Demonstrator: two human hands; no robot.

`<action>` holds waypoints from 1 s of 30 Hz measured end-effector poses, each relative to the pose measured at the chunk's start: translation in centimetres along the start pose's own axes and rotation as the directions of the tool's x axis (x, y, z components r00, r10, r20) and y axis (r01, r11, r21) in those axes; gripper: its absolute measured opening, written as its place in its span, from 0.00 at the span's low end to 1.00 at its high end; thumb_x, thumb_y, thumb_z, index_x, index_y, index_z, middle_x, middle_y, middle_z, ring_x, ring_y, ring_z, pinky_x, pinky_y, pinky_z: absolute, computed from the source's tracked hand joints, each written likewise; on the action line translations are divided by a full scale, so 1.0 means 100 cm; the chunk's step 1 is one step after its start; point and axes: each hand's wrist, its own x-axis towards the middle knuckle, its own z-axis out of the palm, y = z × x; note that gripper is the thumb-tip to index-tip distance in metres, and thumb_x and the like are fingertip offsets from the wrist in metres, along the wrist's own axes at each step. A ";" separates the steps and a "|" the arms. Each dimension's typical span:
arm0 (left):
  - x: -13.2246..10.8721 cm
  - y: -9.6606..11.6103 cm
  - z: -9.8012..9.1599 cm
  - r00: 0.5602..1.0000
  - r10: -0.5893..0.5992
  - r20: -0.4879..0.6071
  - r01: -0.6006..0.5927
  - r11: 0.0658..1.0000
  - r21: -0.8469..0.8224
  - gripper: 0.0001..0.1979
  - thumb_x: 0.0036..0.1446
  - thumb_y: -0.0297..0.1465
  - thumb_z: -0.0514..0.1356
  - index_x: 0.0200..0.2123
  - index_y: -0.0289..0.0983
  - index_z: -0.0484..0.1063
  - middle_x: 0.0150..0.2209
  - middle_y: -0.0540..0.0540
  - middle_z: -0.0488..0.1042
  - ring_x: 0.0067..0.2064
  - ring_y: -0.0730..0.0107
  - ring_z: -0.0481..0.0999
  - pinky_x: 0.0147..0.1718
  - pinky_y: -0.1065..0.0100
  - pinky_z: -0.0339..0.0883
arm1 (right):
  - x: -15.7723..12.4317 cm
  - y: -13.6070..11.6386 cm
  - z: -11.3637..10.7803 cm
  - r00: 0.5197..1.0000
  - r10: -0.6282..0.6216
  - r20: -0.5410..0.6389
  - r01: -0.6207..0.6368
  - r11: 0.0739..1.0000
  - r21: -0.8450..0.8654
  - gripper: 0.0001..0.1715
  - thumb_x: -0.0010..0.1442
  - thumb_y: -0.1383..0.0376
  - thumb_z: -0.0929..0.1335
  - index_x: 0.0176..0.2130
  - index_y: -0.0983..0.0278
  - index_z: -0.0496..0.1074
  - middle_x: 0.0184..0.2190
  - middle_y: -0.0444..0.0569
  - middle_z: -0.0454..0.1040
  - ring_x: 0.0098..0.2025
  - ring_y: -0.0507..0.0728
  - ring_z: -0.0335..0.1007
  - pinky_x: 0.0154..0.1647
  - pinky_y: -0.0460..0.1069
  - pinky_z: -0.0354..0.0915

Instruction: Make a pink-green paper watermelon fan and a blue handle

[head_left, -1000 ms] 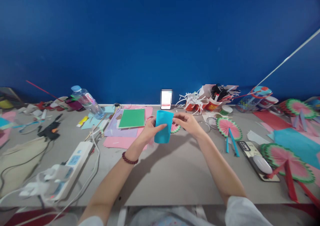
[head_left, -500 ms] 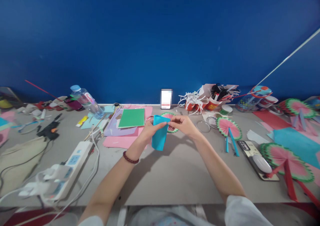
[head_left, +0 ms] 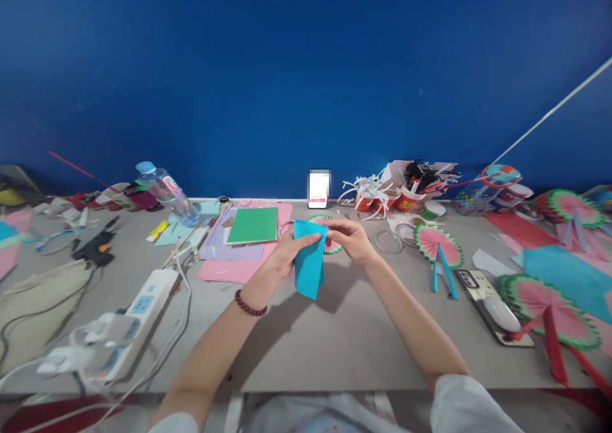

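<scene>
A folded sheet of bright blue paper (head_left: 308, 267) hangs upright above the middle of the table, between my hands. My left hand (head_left: 287, 252) is closed on its left side, thumb across the front and the other fingers behind. At the paper's upper right edge, my right hand (head_left: 350, 238) pinches with thumb and forefinger. The lower part of the sheet stands slightly apart in two layers. Behind it, partly hidden, lies a round pink and green pleated paper fan (head_left: 333, 244).
To the left are a power strip (head_left: 143, 318) with cables, a glue gun (head_left: 98, 245), a tilted bottle (head_left: 167, 190) and green paper (head_left: 252, 225). On the right lie a finished-looking fan (head_left: 437, 247) and a mouse (head_left: 500, 313) on a phone (head_left: 471, 280). A lit phone (head_left: 318, 189) stands against the wall.
The blue paper has turned a little and shifted slightly right, and its lower layers now show apart. My right hand's fingers have moved slightly along its upper edge.
</scene>
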 end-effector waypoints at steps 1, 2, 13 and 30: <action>-0.001 0.000 0.000 1.000 0.001 0.011 -0.001 1.000 0.013 0.17 0.38 0.38 0.71 0.32 0.37 0.75 0.28 0.49 0.77 0.28 0.69 0.75 0.27 0.68 0.68 | 0.000 0.001 -0.001 1.000 -0.003 -0.002 0.003 1.000 0.017 0.19 0.41 0.55 0.76 0.34 0.60 0.78 0.25 0.43 0.75 0.22 0.50 0.68 0.26 0.48 0.68; -0.001 0.000 -0.001 1.000 0.003 0.018 -0.003 1.000 0.026 0.17 0.38 0.38 0.71 0.32 0.37 0.75 0.28 0.49 0.77 0.29 0.69 0.75 0.27 0.68 0.67 | 0.001 0.003 -0.001 1.000 -0.004 -0.004 0.004 1.000 0.031 0.18 0.40 0.55 0.77 0.33 0.60 0.78 0.26 0.43 0.75 0.23 0.50 0.68 0.26 0.48 0.68; -0.006 0.002 0.003 0.999 0.044 0.016 -0.045 0.997 0.067 0.14 0.40 0.38 0.70 0.28 0.37 0.73 0.26 0.49 0.74 0.26 0.72 0.70 0.24 0.71 0.63 | 0.001 0.008 -0.006 0.999 -0.041 0.016 0.040 0.998 0.046 0.14 0.41 0.58 0.77 0.30 0.59 0.79 0.34 0.46 0.77 0.30 0.52 0.71 0.29 0.48 0.70; -0.013 0.007 0.008 0.997 0.070 -0.014 -0.070 0.996 0.050 0.16 0.36 0.35 0.72 0.29 0.36 0.73 0.26 0.50 0.75 0.26 0.72 0.72 0.25 0.71 0.66 | 0.001 0.004 -0.007 0.991 -0.129 0.041 0.128 0.992 0.022 0.09 0.43 0.60 0.77 0.29 0.58 0.80 0.31 0.46 0.79 0.33 0.53 0.73 0.32 0.48 0.70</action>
